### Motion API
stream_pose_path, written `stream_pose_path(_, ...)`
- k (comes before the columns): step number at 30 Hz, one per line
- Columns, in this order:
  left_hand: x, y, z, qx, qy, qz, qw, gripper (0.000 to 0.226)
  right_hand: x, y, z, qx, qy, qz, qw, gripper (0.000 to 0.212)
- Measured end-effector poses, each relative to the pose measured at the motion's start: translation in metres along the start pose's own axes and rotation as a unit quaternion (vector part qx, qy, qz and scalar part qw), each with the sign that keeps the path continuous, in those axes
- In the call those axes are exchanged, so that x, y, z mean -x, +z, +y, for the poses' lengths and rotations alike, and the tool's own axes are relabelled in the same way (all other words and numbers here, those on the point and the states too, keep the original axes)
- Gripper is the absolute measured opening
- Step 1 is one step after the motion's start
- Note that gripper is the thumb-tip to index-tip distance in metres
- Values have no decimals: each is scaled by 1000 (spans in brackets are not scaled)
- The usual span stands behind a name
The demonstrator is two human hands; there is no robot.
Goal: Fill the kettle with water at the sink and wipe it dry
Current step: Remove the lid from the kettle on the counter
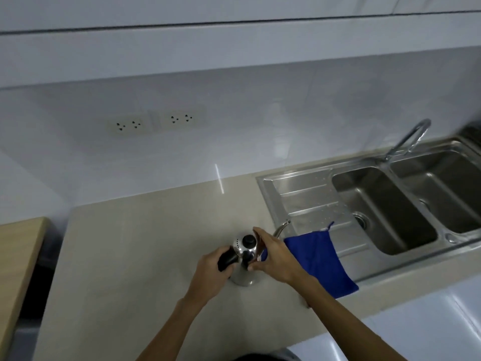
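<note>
A pale beige countertop (125,246) carries a steel kettle (244,259), standing upright between the left hand (208,272) and right hand (276,256). Just beyond the right hand, a blue cloth (320,259) lies flat, overlapping the drainboard of the sink (312,201) set into the counter.

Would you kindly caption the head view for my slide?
Left hand grips the kettle handle, right hand at its lid, beside blue cloth and sink.
</note>
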State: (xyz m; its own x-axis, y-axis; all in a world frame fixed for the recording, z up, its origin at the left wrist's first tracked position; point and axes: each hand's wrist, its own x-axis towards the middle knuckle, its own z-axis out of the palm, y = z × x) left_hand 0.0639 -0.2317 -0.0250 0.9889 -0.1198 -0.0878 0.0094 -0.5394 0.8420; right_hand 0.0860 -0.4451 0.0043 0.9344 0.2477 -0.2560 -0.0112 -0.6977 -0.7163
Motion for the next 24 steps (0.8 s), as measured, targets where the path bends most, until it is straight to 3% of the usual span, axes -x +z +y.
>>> stream_pose_path(5, 0, 5, -2, 37, -10, 19, 999, 39, -3, -2, 8, -14, -28, -3, 999, 102)
stream_pose_path(11, -2, 11, -11, 16, -32, -40, 999, 96, -18, 6, 3, -32, -67, 54, 996, 95)
stream_pose_path(14, -4, 12, -13, 29, -33, -61, 997, 109, -28, 15, -3, -28, -87, 89, 992, 82)
stream_pose_path(21, -8, 15, -4, 49, -17, -33, 998, 78, -42, 27, -8, -10, -91, 151, 984, 54)
stream_pose_path(24, -7, 16, -4, 43, -21, -19, 999, 80, -43, 31, -6, -14, -100, 178, 979, 43)
